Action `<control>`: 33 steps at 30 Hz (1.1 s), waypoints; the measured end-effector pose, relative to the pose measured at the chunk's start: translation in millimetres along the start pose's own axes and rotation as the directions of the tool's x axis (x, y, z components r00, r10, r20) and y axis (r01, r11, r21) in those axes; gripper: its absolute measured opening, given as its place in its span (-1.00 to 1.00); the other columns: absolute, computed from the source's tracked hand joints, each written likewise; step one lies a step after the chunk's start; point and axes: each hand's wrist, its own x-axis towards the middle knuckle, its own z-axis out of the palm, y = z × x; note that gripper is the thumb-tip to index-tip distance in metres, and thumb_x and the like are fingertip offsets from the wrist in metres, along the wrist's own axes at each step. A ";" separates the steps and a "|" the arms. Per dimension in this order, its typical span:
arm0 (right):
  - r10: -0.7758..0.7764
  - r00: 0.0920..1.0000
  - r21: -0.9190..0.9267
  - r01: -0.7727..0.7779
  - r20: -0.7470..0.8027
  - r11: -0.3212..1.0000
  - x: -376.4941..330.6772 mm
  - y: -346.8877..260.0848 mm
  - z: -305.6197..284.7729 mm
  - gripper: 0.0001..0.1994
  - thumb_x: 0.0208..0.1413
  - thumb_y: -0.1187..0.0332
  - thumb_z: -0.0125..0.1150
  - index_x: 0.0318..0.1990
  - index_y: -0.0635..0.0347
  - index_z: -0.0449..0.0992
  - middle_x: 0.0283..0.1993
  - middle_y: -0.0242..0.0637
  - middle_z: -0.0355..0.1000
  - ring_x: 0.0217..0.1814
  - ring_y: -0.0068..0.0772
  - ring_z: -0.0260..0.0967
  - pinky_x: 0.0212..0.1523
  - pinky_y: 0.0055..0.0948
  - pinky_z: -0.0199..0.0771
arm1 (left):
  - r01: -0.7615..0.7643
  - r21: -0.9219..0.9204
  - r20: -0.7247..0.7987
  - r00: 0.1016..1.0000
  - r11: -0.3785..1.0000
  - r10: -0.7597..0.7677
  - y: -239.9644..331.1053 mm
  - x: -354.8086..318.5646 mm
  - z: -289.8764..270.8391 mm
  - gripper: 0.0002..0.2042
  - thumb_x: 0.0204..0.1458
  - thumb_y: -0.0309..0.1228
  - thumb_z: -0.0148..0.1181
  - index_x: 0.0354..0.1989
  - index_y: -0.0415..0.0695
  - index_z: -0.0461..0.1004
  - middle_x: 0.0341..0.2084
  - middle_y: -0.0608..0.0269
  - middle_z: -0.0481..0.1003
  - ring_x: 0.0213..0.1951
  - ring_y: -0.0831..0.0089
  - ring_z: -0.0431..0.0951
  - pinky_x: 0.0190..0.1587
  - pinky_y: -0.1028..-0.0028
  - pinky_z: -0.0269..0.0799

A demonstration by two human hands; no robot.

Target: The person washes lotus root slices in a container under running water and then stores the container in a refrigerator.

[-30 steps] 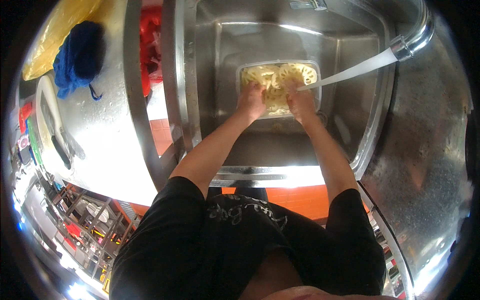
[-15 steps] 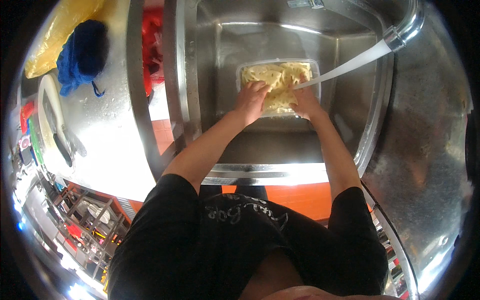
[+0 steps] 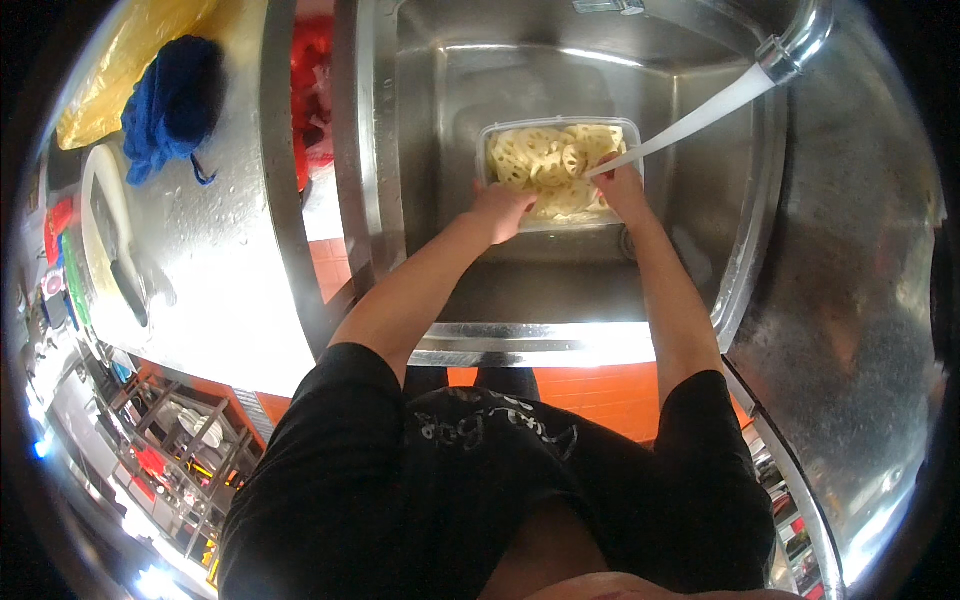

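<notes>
Head view: left hand (image 3: 500,208) and right hand (image 3: 618,185) both grip the clear tub (image 3: 497,130) of lotus slices (image 3: 545,155) in the sink (image 3: 440,90); the water stream (image 3: 690,120) hits its right side.

Just one view here: a head-worn fisheye that looked straight down the person's own torso and forearms into a steel sink (image 3: 700,230), fairly close, with the desk (image 3: 215,260) curving off left and edges bent toward the rim.
</notes>
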 end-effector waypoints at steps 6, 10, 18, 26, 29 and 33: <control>0.179 0.961 0.025 -0.178 -0.211 0.984 -8.3 21.4 -2.0 -0.82 -0.08 0.39 0.12 -0.29 0.24 0.40 -0.25 -0.10 0.40 -0.22 -0.22 0.39 -0.18 -0.35 0.36 | -0.149 -0.926 -0.226 0.955 0.346 -0.194 -11.3 17.7 -6.5 -0.74 -0.14 -0.49 0.17 -0.21 -0.06 0.36 -0.40 0.11 0.47 -0.29 0.31 0.48 -0.20 0.41 0.37; -0.195 0.929 -0.348 0.078 -0.315 0.934 -17.1 0.0 5.2 -0.80 -0.04 0.32 0.13 -0.28 0.21 0.43 -0.18 -0.08 0.37 -0.18 -0.10 0.36 -0.10 -0.28 0.33 | -0.001 -0.319 -0.488 0.857 0.948 -0.164 -2.8 10.2 -8.6 -0.61 -0.13 -0.50 0.13 -0.05 0.00 0.31 -0.18 0.07 0.38 -0.12 0.23 0.40 -0.07 0.33 0.33; 0.005 0.988 -0.329 0.047 0.154 0.943 -20.2 -12.6 -17.9 -0.75 -0.04 0.32 0.14 -0.18 0.17 0.43 -0.16 -0.12 0.41 -0.06 -0.07 0.34 -0.03 -0.25 0.32 | -0.154 -0.115 -0.455 0.886 0.981 0.086 -0.3 -0.4 9.4 -0.62 -0.12 -0.49 0.06 -0.04 -0.02 0.36 -0.23 0.19 0.43 -0.13 0.27 0.40 -0.15 0.24 0.32; 0.323 0.945 -0.529 -0.250 0.050 0.811 -24.9 -9.8 -3.2 -0.56 -0.17 0.29 0.28 -0.12 0.23 0.30 -0.15 -0.04 0.39 -0.05 -0.04 0.33 -0.11 -0.19 0.32 | 0.100 0.013 -0.144 0.985 0.995 -0.098 10.5 5.2 12.0 -0.73 -0.17 -0.37 0.17 -0.27 -0.19 0.40 -0.42 0.04 0.47 -0.25 0.15 0.47 -0.23 0.24 0.41; 0.243 0.970 -0.365 -0.219 0.021 0.905 -24.9 0.2 -9.9 -0.55 -0.19 0.28 0.30 -0.14 0.25 0.32 -0.21 -0.06 0.41 -0.15 -0.12 0.37 -0.19 -0.24 0.35 | 0.065 0.019 0.024 0.998 0.998 -0.066 13.5 3.8 -3.7 -0.73 -0.16 -0.36 0.16 -0.27 -0.20 0.40 -0.38 0.04 0.49 -0.21 0.17 0.48 -0.23 0.24 0.41; 0.256 0.939 -0.194 -0.214 0.229 0.957 -18.3 12.9 -32.8 -0.54 -0.16 0.27 0.28 -0.10 0.28 0.32 -0.33 -0.18 0.42 -0.40 -0.33 0.39 -0.39 -0.33 0.39 | 0.086 -0.078 -0.119 0.988 0.993 -0.095 3.7 -4.0 -1.1 -0.76 -0.11 -0.35 0.12 -0.24 -0.13 0.40 -0.37 0.10 0.49 -0.25 0.21 0.50 -0.21 0.29 0.41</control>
